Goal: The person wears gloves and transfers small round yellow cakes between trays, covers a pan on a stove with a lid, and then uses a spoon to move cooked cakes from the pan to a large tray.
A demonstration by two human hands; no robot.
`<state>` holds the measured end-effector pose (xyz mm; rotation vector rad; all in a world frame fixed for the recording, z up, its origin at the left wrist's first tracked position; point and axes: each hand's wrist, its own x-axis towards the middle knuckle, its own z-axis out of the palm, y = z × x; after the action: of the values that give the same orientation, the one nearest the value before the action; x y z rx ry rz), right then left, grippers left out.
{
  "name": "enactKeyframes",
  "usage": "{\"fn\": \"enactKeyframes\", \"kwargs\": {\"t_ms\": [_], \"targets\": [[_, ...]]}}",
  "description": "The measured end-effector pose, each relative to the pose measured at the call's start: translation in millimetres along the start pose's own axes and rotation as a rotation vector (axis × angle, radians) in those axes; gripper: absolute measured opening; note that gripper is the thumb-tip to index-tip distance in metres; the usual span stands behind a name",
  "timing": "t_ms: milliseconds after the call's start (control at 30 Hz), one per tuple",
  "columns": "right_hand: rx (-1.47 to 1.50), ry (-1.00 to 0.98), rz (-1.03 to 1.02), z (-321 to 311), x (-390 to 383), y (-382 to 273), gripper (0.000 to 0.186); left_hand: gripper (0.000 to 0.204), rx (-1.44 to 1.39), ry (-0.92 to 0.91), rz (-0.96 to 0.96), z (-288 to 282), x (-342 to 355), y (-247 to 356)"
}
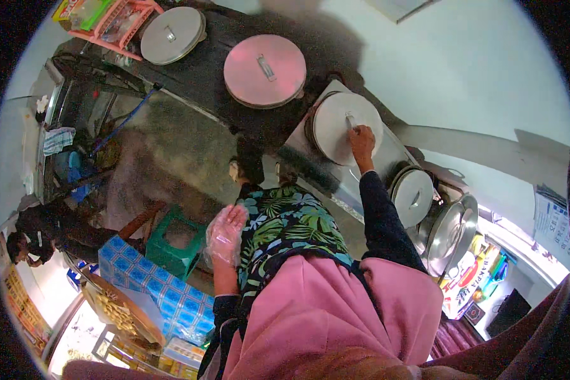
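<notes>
My right hand (362, 144) is bare and closed round the handle of a round metal lid (329, 126), which covers a large pot on the stove top (297, 151) at the right. Whether the lid is raised at all I cannot tell. At my left side hangs my left hand (227, 232), in a clear plastic glove, its fingers loosely extended and nothing seen in them. The closest thing to it is a green plastic stool (176, 244).
Along the dark counter stand a pinkish-lit lidded pot (253, 69), another lidded pot (164, 38) and a pink rack (117, 28). Nearer right are a smaller lidded pot (413, 201) and metal pans (446, 237). A blue-checked table (152, 278) and another person (60, 228) are at left.
</notes>
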<state>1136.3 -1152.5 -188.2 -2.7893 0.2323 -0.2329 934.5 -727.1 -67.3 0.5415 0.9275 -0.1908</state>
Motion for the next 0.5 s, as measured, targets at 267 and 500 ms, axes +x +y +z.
{"fn": "enactKeyframes", "kwargs": {"t_ms": [267,500], "targets": [[-0.034,0.114,0.076,-0.8,-1.7,-18.6,0.024,0.030,-0.025,-0.013,-0.072,-10.0,35.5,75.2],[0.261,-0.169,-0.130,41.2,91.2,-248.8,0.030,0.031,0.152,-0.118,0.060,-5.9,80.2,178.5]]}}
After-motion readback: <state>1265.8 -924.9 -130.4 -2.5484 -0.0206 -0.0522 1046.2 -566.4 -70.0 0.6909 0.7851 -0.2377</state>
